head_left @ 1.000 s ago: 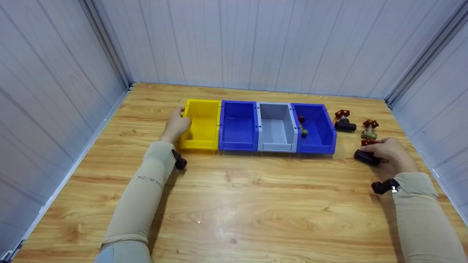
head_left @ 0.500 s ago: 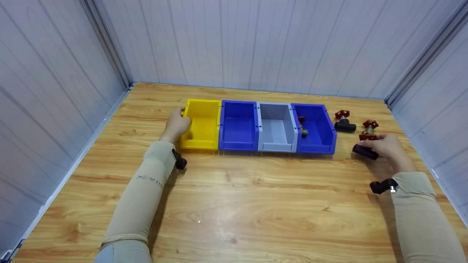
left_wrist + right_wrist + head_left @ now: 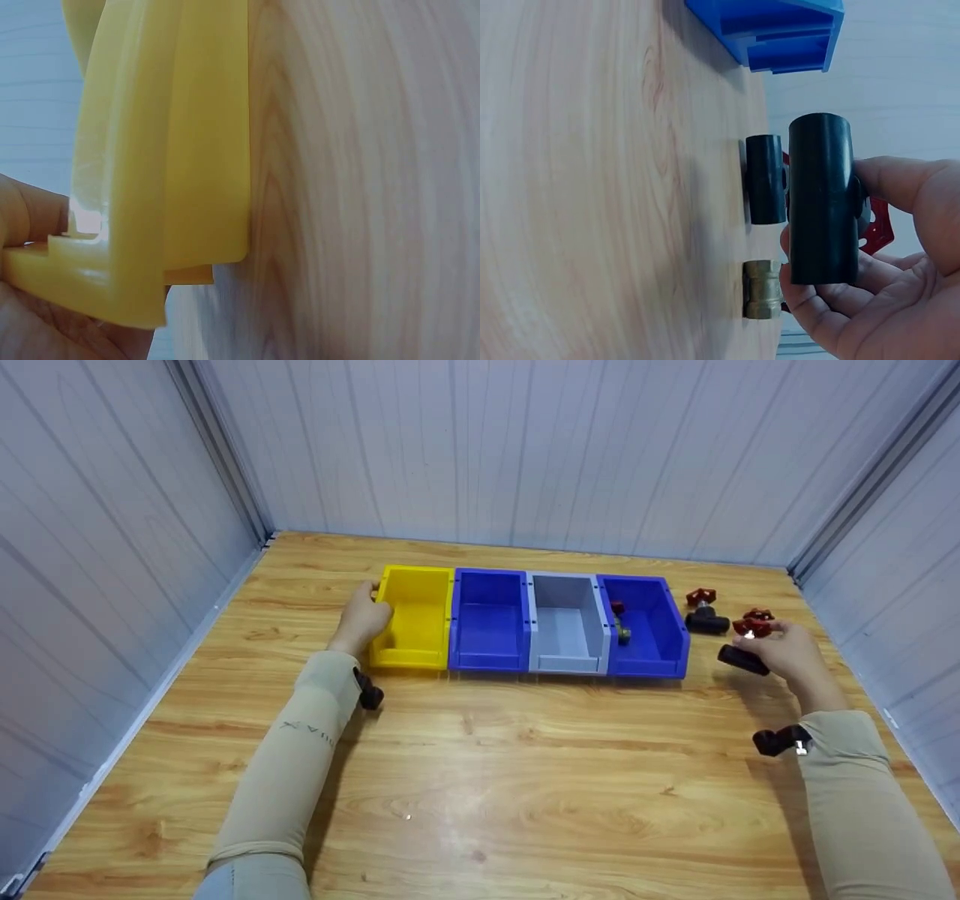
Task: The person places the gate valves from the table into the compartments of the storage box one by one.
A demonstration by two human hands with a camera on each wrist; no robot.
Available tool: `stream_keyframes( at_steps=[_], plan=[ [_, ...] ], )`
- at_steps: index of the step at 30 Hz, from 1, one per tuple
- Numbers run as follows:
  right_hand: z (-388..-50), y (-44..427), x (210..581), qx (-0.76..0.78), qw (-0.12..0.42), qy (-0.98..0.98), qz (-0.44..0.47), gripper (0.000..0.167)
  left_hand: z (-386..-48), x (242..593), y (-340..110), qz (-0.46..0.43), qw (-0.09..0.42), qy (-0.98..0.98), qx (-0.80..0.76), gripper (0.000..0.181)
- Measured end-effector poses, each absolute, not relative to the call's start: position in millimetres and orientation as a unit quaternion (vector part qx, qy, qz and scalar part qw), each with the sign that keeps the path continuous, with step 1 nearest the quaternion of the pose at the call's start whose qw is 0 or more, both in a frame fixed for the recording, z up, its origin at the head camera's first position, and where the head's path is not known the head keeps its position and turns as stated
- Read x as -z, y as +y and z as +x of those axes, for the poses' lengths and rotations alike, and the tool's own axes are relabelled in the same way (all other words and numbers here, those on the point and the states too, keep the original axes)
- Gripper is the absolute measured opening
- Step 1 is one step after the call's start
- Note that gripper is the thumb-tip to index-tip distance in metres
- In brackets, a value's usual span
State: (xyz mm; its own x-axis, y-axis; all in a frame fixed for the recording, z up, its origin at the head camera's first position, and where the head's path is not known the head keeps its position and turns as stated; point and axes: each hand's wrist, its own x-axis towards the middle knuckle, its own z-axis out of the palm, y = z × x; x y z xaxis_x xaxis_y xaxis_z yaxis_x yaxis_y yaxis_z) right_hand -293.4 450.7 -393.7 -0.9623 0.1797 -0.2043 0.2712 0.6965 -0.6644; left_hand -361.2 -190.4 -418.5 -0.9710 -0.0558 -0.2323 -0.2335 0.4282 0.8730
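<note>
My left hand (image 3: 362, 619) grips the left side wall of the yellow bin (image 3: 411, 658), thumb over the rim; the left wrist view shows fingers on both sides of that yellow wall (image 3: 135, 150). On the right, my right hand (image 3: 796, 660) holds a black valve (image 3: 742, 659) with a red handwheel, raised off the table. In the right wrist view the thumb and fingers pinch the valve (image 3: 823, 202) behind its black tube. Beyond it stand another black valve (image 3: 707, 620) and a brass valve (image 3: 763, 289), mostly hidden in the head view.
Right of the yellow bin, joined in a row, are a blue bin (image 3: 489, 660), a grey bin (image 3: 568, 663) and another blue bin (image 3: 646, 668). A brass valve (image 3: 622, 631) with a red wheel lies in the right blue bin. Panel walls (image 3: 495, 450) enclose the table.
The right hand has lifted the black valve off the table and moved it slightly away from me and leftward. My left hand stays at the yellow bin.
</note>
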Motion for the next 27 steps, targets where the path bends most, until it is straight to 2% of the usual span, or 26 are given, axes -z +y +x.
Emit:
stream_keyframes(
  at_steps=[12,21,27],
  plan=[
    [-298,442,390,0.411,0.035,0.905,0.102,0.093,-357,418,-190,-0.078,0.079,0.84,-0.531,0.06],
    [-301,431,382,0.448,0.019,0.888,0.101,0.095,-359,419,-190,-0.083,0.081,0.84,-0.53,0.059],
    [-304,422,376,0.477,0.009,0.874,0.092,0.081,-359,419,-189,-0.087,0.081,0.837,-0.534,0.058]
  ],
)
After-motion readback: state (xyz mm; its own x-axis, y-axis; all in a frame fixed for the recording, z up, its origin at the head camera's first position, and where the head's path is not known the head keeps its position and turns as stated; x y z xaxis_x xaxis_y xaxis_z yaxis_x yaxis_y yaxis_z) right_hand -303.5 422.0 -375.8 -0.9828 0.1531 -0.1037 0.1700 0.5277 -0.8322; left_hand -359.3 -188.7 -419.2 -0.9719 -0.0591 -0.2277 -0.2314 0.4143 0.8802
